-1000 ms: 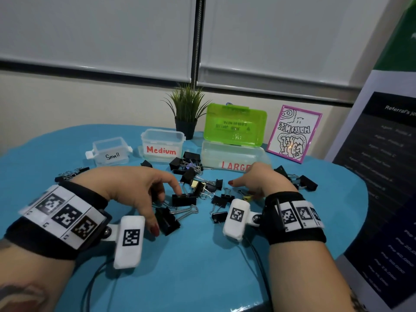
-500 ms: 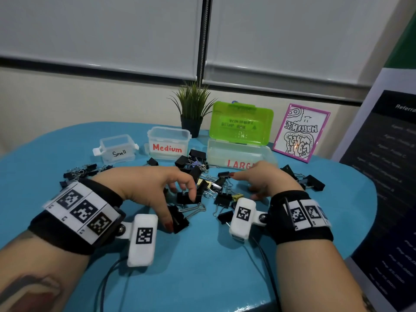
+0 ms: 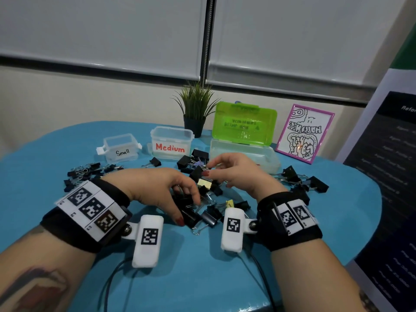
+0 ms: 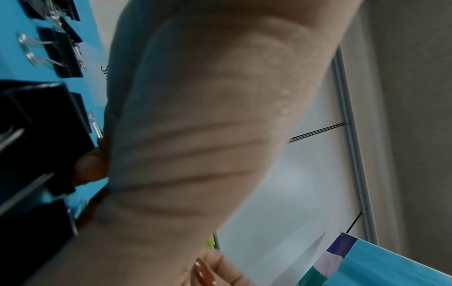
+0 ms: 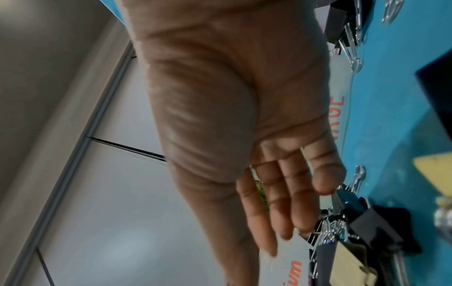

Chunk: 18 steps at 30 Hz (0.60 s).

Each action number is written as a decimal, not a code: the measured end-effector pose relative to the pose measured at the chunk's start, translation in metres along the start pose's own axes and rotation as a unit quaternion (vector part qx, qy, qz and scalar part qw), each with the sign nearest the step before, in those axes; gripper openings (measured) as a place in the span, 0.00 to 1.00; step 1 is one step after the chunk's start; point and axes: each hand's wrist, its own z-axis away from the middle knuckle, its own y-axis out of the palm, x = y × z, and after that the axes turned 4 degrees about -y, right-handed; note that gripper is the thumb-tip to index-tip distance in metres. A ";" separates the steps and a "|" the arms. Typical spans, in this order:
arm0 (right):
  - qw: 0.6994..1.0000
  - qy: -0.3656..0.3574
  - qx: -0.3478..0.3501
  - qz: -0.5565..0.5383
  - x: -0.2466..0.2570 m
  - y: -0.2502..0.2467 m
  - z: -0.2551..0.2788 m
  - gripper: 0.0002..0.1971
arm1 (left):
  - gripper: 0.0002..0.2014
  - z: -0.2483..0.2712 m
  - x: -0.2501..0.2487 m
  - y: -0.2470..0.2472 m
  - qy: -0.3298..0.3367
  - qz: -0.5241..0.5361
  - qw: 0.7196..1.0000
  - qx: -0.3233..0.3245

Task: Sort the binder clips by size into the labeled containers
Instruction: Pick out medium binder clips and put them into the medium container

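Observation:
Black binder clips of mixed sizes, plus a gold one (image 3: 204, 183), lie heaped mid-table. My left hand (image 3: 188, 210) curls down over the near heap, thumb and fingers round a large black clip (image 4: 36, 135); a fingertip (image 4: 90, 168) presses its side. My right hand (image 3: 206, 169) reaches into the far heap with fingers (image 5: 293, 193) fairly straight, thumb and forefinger tips at a clip's wire handles (image 3: 203, 168). Behind stand the Small tub (image 3: 121, 149), the Medium tub (image 3: 171, 143) and the Large box (image 3: 243, 152), all uncovered.
Small clips (image 3: 85, 171) cluster at the left and bigger ones (image 3: 315, 185) at the right. A potted plant (image 3: 195, 109), the box's green lid (image 3: 245, 124) and a framed drawing (image 3: 304, 134) line the back. A dark poster (image 3: 382, 176) stands beside the blue table (image 3: 202, 278).
My right hand has moved forward and left, from the near clips up to the heap in front of the Medium tub. My left hand stays curled over the same black clips.

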 end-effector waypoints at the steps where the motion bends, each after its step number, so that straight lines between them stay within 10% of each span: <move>1: 0.999 -0.022 0.018 -0.014 0.002 0.001 0.001 0.17 | 0.20 0.000 0.000 0.001 0.001 0.009 1.000 0.001; 18: 0.981 -0.035 0.185 0.056 0.013 0.018 0.012 0.34 | 0.12 -0.017 0.014 0.004 0.002 0.043 0.994 -0.099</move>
